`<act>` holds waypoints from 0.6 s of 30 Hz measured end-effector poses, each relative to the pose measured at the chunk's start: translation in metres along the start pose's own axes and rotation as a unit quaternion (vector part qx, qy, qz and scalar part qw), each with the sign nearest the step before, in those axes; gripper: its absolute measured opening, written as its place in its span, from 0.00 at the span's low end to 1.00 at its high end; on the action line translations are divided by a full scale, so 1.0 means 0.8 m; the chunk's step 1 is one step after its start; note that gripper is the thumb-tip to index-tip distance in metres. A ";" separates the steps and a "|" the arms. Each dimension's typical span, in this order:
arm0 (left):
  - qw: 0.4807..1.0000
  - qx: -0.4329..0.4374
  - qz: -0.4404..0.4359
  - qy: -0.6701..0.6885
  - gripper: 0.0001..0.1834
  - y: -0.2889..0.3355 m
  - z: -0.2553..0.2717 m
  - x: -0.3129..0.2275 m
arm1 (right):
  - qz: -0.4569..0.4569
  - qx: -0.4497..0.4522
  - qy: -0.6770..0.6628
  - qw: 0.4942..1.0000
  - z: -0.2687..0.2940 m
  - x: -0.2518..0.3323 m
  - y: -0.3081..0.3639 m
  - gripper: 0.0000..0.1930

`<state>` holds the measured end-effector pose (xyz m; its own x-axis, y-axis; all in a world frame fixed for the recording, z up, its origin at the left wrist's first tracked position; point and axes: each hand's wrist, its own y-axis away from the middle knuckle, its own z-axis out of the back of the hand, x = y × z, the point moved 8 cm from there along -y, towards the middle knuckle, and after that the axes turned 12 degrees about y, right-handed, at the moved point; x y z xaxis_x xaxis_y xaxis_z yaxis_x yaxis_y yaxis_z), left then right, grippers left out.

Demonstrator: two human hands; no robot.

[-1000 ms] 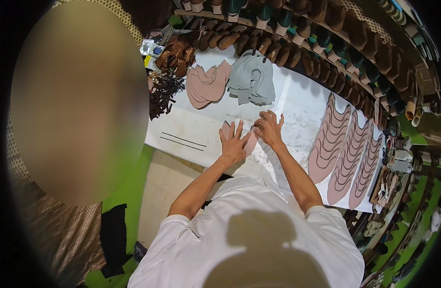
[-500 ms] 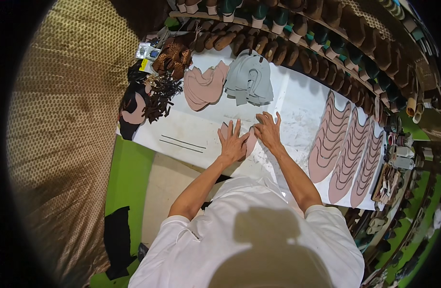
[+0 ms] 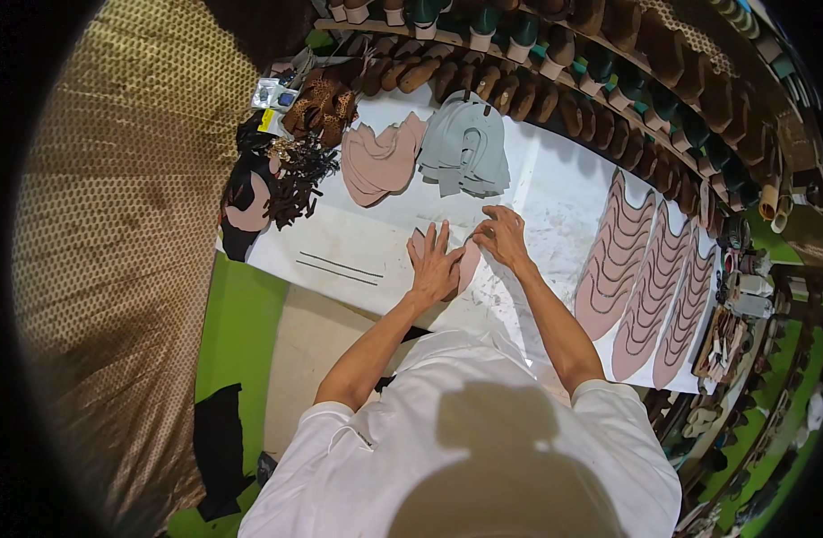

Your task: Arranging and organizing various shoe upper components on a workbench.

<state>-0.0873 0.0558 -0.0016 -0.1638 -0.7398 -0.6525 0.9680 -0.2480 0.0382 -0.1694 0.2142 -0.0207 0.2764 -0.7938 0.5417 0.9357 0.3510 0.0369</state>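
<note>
A pink shoe upper piece [image 3: 469, 269] lies on the white tabletop in front of me, partly covered by my hands. Spread flat across its left part, my left hand [image 3: 435, 267] presses it down with fingers apart. My right hand [image 3: 504, 240] is closed, its thumb and fingertips pinched at the piece's upper right tip; the exact contact is small and partly hidden. Left of my left hand, two thin dark strips [image 3: 340, 262] lie side by side. Beyond my hands are a pile of pink upper pieces [image 3: 382, 163] and a pile of grey pieces [image 3: 465, 148].
Overlapping pink pieces with dark wavy edges lie in three rows [image 3: 598, 300] at the right. Dark straps and trimmings [image 3: 295, 175] are heaped at the far left. Racks of shoes [image 3: 600, 67] line the back. A patterned curtain [image 3: 134, 251] hangs at left.
My right hand's fingers have drawn closer together and curled at the piece's tip. My left hand stays in nearly the same place.
</note>
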 end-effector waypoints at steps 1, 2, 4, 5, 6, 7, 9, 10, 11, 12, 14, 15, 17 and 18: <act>1.000 0.000 0.000 0.000 0.22 -0.001 0.000 0.000 | -0.001 0.000 0.000 1.000 -0.001 -0.001 0.000 0.09; 1.000 -0.003 0.001 0.002 0.22 -0.003 0.001 0.001 | -0.002 -0.010 0.000 1.000 -0.001 -0.003 0.000 0.08; 1.000 -0.006 0.003 0.005 0.22 -0.004 0.002 0.001 | -0.003 -0.019 -0.001 1.000 -0.002 -0.004 0.002 0.08; 1.000 0.014 0.007 -0.019 0.23 -0.005 -0.001 0.002 | -0.003 -0.023 -0.006 1.000 -0.002 -0.004 0.002 0.08; 0.998 0.033 0.012 -0.043 0.24 -0.006 -0.003 0.003 | -0.003 -0.027 -0.011 1.000 -0.002 -0.004 0.001 0.08; 0.998 0.034 0.011 -0.043 0.24 -0.006 -0.003 0.003 | -0.003 -0.028 -0.011 1.000 -0.002 -0.004 0.001 0.08; 0.997 0.048 0.029 -0.046 0.24 -0.006 -0.004 0.008 | -0.007 -0.029 -0.018 0.999 -0.001 -0.002 0.001 0.07; 0.997 0.048 0.029 -0.046 0.24 -0.006 -0.004 0.009 | -0.007 -0.029 -0.019 0.999 0.000 0.001 0.002 0.07; 0.998 0.048 0.027 -0.044 0.24 -0.006 -0.004 0.010 | -0.003 -0.045 0.006 0.999 0.003 0.005 0.004 0.07; 0.998 0.048 0.024 -0.042 0.24 -0.007 -0.003 0.009 | 0.000 -0.063 0.031 0.998 0.007 0.007 0.006 0.07; 0.998 0.049 0.022 -0.040 0.24 -0.009 -0.003 0.008 | -0.002 -0.065 0.032 0.997 0.008 0.007 0.006 0.07; 0.998 0.049 0.021 -0.039 0.25 -0.010 -0.003 0.008 | -0.003 -0.067 0.034 0.997 0.008 0.007 0.006 0.07; 0.998 0.049 0.020 -0.038 0.25 -0.011 -0.004 0.007 | -0.011 -0.067 0.038 0.997 0.007 0.007 0.007 0.06; 0.998 0.049 0.019 -0.038 0.25 -0.011 -0.004 0.008 | -0.018 -0.066 0.042 0.997 0.006 0.006 0.007 0.06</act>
<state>-0.0959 0.0555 -0.0088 -0.1442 -0.7947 -0.5897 0.9513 -0.2753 0.1385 -0.1640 0.2146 -0.0139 0.2547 -0.8457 0.4689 0.9645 0.2574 -0.0597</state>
